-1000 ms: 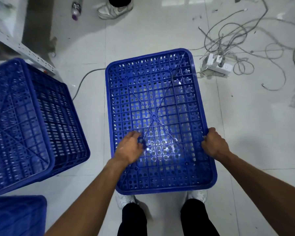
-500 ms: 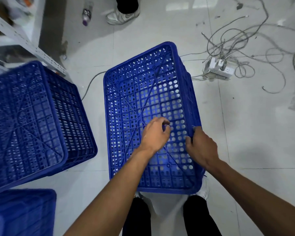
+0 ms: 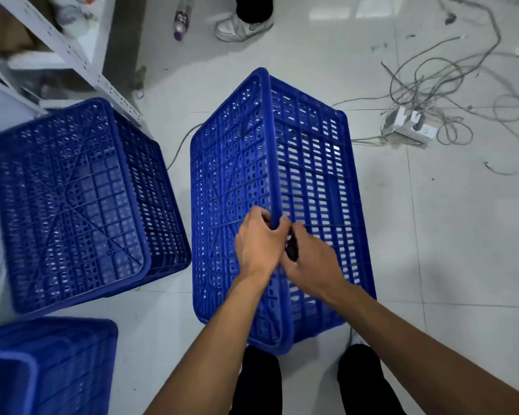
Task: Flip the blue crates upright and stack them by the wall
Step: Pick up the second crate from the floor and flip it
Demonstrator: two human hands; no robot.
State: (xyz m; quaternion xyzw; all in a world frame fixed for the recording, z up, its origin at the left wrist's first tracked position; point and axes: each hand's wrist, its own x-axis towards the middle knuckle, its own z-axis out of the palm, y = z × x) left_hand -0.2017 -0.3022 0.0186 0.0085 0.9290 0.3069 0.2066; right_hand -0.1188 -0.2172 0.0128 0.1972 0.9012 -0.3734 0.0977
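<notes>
A blue perforated crate (image 3: 312, 181) stands tipped on its long side on the floor in front of me, its bottom grid facing left and one slatted wall facing up and right. My left hand (image 3: 259, 241) is closed over the raised bottom edge. My right hand (image 3: 309, 259) grips the slatted wall just beside it, fingers hooked into the slots. A second blue crate (image 3: 72, 199) lies upside down at the left. The corner of a third blue crate (image 3: 42, 366) shows at the bottom left.
A white perforated metal shelf frame (image 3: 72, 52) stands at the top left. Another person's white shoe (image 3: 240, 28) and a bottle (image 3: 181, 20) are at the top. A power strip (image 3: 408, 127) and tangled cables (image 3: 450, 76) lie on the tiled floor at the right.
The middle crate has rolled from lying bottom-up to standing on its long side. My two hands have come together at its raised edge.
</notes>
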